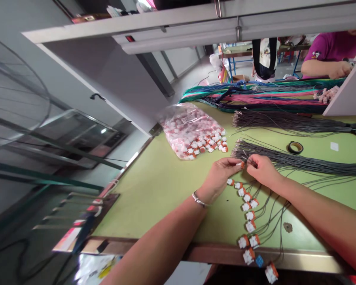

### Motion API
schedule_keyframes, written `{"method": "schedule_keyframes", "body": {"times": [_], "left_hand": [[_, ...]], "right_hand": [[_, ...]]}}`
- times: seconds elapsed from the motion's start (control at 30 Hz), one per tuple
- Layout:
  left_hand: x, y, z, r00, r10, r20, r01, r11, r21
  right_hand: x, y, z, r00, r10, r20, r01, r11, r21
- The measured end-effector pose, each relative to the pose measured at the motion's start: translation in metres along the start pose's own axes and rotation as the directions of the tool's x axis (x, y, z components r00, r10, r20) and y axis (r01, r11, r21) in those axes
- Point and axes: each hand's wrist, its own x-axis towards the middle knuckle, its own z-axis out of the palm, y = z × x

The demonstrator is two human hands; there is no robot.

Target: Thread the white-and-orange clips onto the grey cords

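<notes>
My left hand pinches a small white-and-orange connector at its fingertips. My right hand is closed just to its right, holding a thin grey wire against that connector. Both hands rest on the green table, at the near end of a grey wire bundle. Below the hands lies a row of several wired connectors, with their grey wires trailing right and over the table's front edge.
A clear bag of white-and-orange connectors lies open to the upper left. A second grey bundle and coloured wire bundles lie further back. A tape roll sits at right. Another person in a purple shirt works opposite.
</notes>
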Motion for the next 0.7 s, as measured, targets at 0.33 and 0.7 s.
{"method": "schedule_keyframes", "body": {"times": [0.33,0.7], "left_hand": [[-0.001,0.006,-0.002,0.998,-0.065,0.009,0.065,0.997,-0.028],[0.005,-0.005,-0.001,0.998,0.023,0.057,-0.027,0.997,0.067]], "right_hand": [[-0.001,-0.001,0.0,0.998,-0.06,-0.028,0.057,0.995,-0.076],[-0.001,0.002,0.001,0.994,-0.105,0.002,0.105,0.988,-0.117]]}}
